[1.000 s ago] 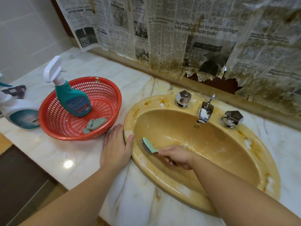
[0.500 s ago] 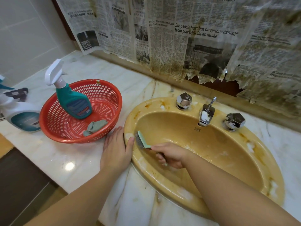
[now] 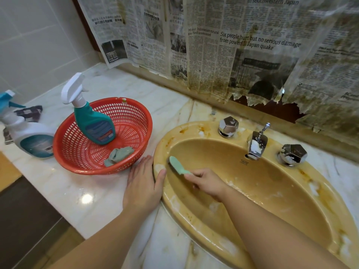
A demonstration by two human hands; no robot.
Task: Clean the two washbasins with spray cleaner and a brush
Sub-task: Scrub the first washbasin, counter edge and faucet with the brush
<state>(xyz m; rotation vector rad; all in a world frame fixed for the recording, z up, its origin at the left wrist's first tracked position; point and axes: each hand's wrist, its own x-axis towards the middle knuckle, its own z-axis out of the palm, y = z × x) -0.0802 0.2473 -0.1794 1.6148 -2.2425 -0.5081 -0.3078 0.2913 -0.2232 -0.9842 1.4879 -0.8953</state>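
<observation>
Fingers [image 3: 191,176] of my right hand [image 3: 208,182] curl round the handle of the green brush [image 3: 177,166], whose head lies against the inner left wall of the yellow washbasin [image 3: 291,193], just under the rim. My left hand [image 3: 142,188] lies flat on the marble counter [image 3: 64,189], fingers straight and together, thumb spread so that its tip touches the basin's left rim. Patches of white foam sit on the rim and inside the bowl, with brown stains round the edge. At the back of the basin stands a chrome spout [image 3: 257,145] flecked with foam, between two chrome faceted knobs [image 3: 228,126].

Just beside my left fingertips is a red perforated basket [image 3: 73,152] on the counter. A teal spray bottle [image 3: 93,125] with a white trigger leans inside it, and a crumpled green cloth [image 3: 118,155] lies near its front edge. A white spray bottle [image 3: 29,140] stands left of the basket, touching or nearly touching it. Stained, torn newspaper [image 3: 233,55] covers the wall behind.
</observation>
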